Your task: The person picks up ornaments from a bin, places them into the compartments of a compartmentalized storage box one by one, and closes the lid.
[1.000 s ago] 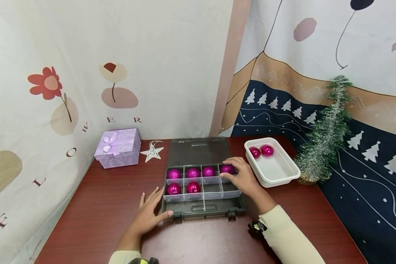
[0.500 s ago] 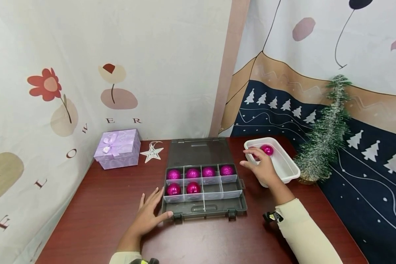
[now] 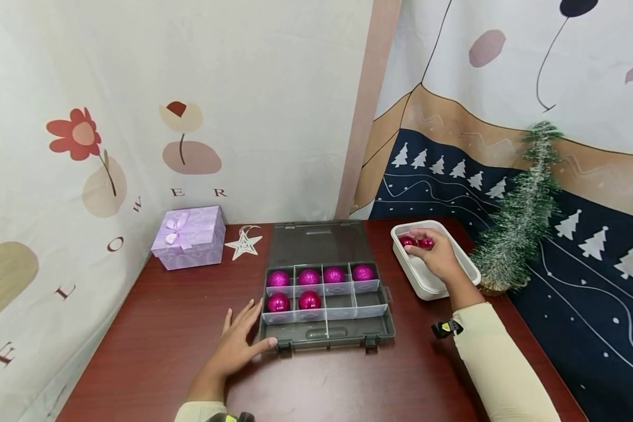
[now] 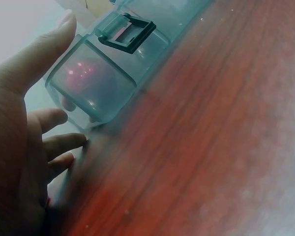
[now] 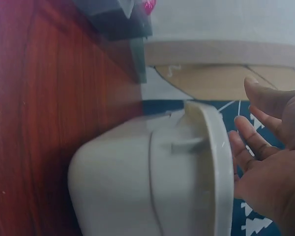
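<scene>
Head view: the left hand (image 3: 236,339) is spread against the divided case (image 3: 353,324), the right hand (image 3: 436,257) arches over pink balls (image 3: 405,240) in the white tray (image 3: 424,282) right of it, and FLOWER (image 3: 114,244) reads on the backdrop (image 3: 279,117) left of it. Left wrist: fingers (image 4: 64,143) extended; right wrist: thumb (image 5: 266,98) and fingers parted.

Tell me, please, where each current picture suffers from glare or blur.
Head: mostly clear, but the near table shows pale glare and the shiny balls carry small highlights; left wrist: hazy, the table smeared beside the box, lower right washed out; right wrist: hazy overall, the white tub soft.
</scene>
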Motion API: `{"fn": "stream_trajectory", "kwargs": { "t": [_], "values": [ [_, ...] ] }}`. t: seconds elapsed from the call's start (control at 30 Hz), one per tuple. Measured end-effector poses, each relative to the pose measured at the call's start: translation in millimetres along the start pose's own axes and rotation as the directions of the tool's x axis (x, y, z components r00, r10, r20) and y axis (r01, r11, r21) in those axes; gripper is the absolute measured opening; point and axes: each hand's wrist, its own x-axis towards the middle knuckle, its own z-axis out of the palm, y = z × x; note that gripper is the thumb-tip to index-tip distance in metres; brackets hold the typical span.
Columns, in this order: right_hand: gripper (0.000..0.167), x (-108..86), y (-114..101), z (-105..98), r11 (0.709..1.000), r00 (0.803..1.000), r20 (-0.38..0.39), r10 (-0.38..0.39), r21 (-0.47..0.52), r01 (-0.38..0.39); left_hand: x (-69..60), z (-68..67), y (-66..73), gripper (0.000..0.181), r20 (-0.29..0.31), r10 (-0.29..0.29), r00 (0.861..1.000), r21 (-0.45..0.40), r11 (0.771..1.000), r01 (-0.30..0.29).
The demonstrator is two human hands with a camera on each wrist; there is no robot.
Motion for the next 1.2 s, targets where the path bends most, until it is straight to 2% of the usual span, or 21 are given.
{"fn": "stream_trajectory", "kwargs": {
  "t": [0.57, 1.2],
  "values": [
    [0.046, 33.0, 14.2, -5.6, 0.986, 0.986, 0.096, 0.134, -0.113, -0.123, 0.7, -1.8, 1.3, 0.1, -0.003, 0.009, 1.0, 0.002, 1.0, -0.009],
    [0.045, 45.4, 28.5, -1.9, 0.968, 0.96, 0.157, 0.231, -0.132, -0.212, 0.0, -0.5, -0.1, 0.099, -0.002, 0.001, 1.0, -0.008, 1.0, -0.001]
  ]
}}
